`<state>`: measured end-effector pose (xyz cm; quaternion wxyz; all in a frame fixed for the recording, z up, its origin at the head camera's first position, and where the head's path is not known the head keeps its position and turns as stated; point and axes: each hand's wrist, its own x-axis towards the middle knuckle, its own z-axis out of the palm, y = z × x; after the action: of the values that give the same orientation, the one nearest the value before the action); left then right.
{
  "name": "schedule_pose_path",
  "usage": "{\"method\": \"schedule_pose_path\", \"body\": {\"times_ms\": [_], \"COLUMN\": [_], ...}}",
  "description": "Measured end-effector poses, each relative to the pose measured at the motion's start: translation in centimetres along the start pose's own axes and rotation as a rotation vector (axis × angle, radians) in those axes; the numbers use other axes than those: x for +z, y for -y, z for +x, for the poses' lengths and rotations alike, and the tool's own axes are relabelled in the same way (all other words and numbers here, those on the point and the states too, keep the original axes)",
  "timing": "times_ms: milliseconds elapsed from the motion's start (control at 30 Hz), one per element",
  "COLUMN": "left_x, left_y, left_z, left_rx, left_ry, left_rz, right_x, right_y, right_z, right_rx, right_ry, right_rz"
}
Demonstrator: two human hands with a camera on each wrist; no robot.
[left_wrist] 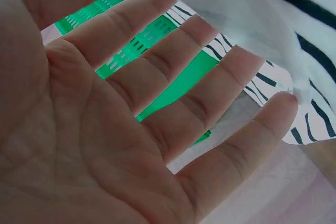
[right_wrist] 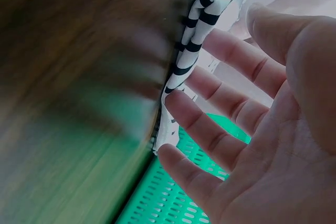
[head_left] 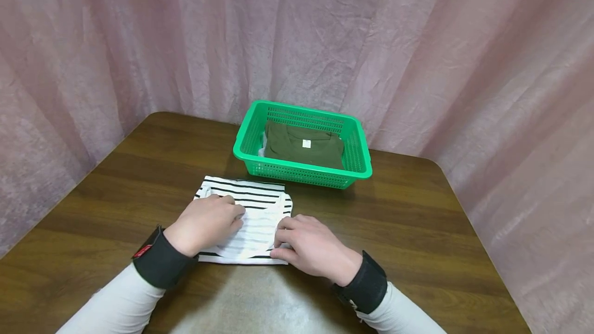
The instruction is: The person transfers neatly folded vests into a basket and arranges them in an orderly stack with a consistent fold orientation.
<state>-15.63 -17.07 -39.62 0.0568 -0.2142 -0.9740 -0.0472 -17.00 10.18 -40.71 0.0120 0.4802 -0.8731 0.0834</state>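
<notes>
A folded white garment with black stripes [head_left: 255,228] lies on the table in front of me. Part of its paler inner side faces up in the middle. My left hand [head_left: 207,222] rests on its left part, and in the left wrist view the spread fingers [left_wrist: 202,103] touch the cloth with their tips. At the garment's right edge is my right hand [head_left: 313,246]. Its loosely bent fingers [right_wrist: 205,129] touch the folded side in the right wrist view, where the layered striped edge [right_wrist: 191,48] stands out. Neither hand pinches the cloth visibly.
Just behind the garment stands a green plastic basket [head_left: 301,170] holding a folded olive-green T-shirt [head_left: 297,151] with a white label. Something pale lies beside that shirt. A pink curtain [head_left: 315,30] hangs behind the brown wooden table [head_left: 417,231].
</notes>
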Motion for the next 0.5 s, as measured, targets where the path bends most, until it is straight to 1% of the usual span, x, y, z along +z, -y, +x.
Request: {"method": "schedule_pose_path", "body": {"times_ms": [100,500], "left_x": [0.2,0.5], "left_y": [-0.3,-2.0], "left_z": [0.2,0.9], "left_rx": [0.012,0.048], "left_ry": [-0.007,0.018], "left_rz": [0.005,0.005], "right_x": [0.0,-0.2], "right_y": [-0.2,-1.2], "right_z": [-0.4,-2.3], "right_rx": [0.009,0.057], "right_ry": [-0.002,-0.024], "right_rz": [0.009,0.031]}}
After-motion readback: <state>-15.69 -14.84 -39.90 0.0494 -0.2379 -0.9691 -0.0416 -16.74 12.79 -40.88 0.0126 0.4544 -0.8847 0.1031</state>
